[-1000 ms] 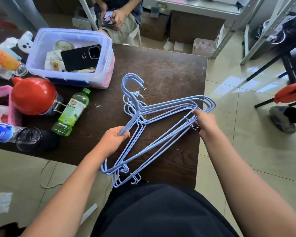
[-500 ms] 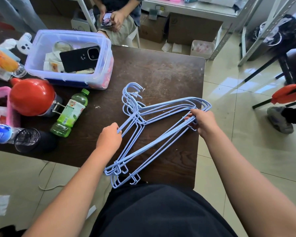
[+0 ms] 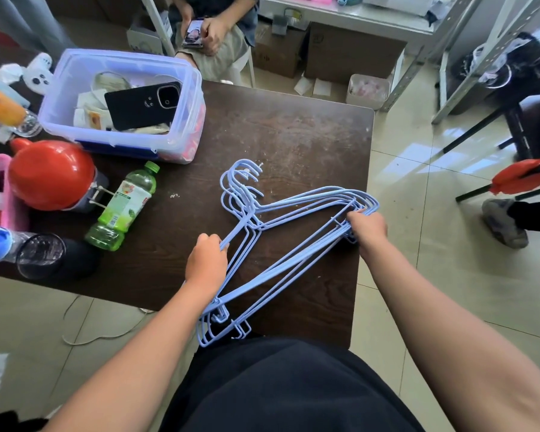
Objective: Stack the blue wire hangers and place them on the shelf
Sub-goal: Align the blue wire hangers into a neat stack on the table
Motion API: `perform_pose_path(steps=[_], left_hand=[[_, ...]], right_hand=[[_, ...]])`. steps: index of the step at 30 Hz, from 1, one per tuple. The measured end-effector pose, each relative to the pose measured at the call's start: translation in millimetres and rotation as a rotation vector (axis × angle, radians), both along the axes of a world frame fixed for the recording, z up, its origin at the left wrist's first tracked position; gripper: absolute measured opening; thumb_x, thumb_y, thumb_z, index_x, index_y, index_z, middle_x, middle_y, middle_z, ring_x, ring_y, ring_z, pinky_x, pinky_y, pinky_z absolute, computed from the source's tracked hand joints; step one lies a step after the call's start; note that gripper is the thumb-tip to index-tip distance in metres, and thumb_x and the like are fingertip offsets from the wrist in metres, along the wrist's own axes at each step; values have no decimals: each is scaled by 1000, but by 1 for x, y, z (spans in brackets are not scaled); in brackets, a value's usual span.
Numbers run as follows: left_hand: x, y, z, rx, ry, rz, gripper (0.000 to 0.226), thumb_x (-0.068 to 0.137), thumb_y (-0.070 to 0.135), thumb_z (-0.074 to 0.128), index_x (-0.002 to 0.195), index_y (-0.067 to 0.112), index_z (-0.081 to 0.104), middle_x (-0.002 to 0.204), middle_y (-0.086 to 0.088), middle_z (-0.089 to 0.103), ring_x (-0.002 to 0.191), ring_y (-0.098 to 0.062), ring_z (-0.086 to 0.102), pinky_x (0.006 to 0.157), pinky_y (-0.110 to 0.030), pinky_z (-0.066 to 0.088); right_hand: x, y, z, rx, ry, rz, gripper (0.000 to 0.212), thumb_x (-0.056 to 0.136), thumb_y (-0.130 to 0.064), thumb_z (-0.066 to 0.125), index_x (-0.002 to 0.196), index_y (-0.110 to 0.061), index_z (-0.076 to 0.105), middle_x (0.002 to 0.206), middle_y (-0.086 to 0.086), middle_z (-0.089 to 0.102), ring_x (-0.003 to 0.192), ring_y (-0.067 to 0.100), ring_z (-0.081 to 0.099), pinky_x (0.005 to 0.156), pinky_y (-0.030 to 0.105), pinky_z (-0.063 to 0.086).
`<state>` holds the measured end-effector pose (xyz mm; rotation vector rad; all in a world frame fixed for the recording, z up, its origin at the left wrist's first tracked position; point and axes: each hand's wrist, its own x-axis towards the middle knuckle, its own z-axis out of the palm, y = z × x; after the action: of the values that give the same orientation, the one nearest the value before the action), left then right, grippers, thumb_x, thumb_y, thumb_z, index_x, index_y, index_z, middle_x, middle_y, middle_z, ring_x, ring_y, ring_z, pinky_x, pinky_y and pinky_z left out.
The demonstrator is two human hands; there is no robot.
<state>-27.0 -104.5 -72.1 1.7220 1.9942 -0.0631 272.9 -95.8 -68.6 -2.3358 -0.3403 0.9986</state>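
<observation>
Both hands are on the hangers (image 3: 281,263), a loose blue bunch lying on the table (image 3: 309,135). Left hand (image 3: 207,265) has fingers curled round the wires just below the hooks, right hand (image 3: 368,227) pinches the far shoulder ends. Green bottle (image 3: 123,207) sits well left of the left fingers.

Counts on and around the table (image 3: 293,135)
about five blue wire hangers (image 3: 296,210) in one bunch, exact number unclear; one green bottle (image 3: 122,207), one clear bin (image 3: 122,104), one phone (image 3: 142,104), two hands
</observation>
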Motion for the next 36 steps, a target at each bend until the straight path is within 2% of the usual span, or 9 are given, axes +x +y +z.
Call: perform_pose_path(steps=[8,16,18,22,25,29,31,34,36], left_hand=[[-2,-1,-3,24,-7,-14,16,98,13,51,83,8,52,85,-4,45,67,-24,48,62,-35,35],[-2,-1,2,38,-20,-25,20,97,12,53,77,8,50,83,-6,47,66,-24,49,60,-34,34],[-3,0,3,58,-19,-24,20,96,10,53,76,7,50,84,-7,48,65,-23,47,60,-34,34],[-4,1,8,86,-22,-59,19,96,12,54,80,2,55,89,-14,53,81,-33,55,70,-43,44],[-2,2,17,70,78,-80,18,98,20,50,84,9,55,89,-10,61,94,-32,52,82,-44,43],[-2,5,29,-21,6,-96,20,99,21,42,81,13,41,79,-11,61,78,-37,61,69,-42,49],[0,6,37,-47,13,-151,17,99,19,42,84,13,39,77,-9,58,72,-33,58,66,-42,49],[6,8,45,-58,29,-232,16,98,11,42,85,13,34,70,-5,48,68,-31,49,63,-40,41],[10,9,46,-44,-7,-247,19,94,4,41,83,16,33,68,-6,50,65,-32,52,61,-43,45]], right_hand=[[4,0,-6,-50,-8,-13,21,73,-20,65,90,-8,71,87,10,67,83,28,64,78,35,55],[3,0,-5,25,42,-41,3,73,-12,65,74,-13,63,78,6,62,74,24,59,67,30,47],[3,0,-4,76,102,-61,9,72,-9,64,67,-15,59,71,3,59,71,23,58,62,29,45],[5,2,-1,129,194,-43,18,71,-3,69,63,-16,61,69,5,60,66,22,58,65,33,48],[6,2,2,180,338,-97,22,79,3,65,71,-15,56,75,8,60,64,22,59,65,35,50],[10,-1,16,278,558,-194,27,91,6,55,76,-15,45,78,9,62,69,25,66,70,39,60],[14,-4,23,338,636,-218,26,93,8,51,77,-12,44,81,14,64,75,28,70,65,39,63],[22,-9,30,395,682,-214,18,90,4,56,80,-10,50,77,13,64,75,27,72,59,31,61],[28,-14,30,380,694,-202,8,87,-5,61,84,-10,57,71,8,61,68,21,70,61,30,59]])
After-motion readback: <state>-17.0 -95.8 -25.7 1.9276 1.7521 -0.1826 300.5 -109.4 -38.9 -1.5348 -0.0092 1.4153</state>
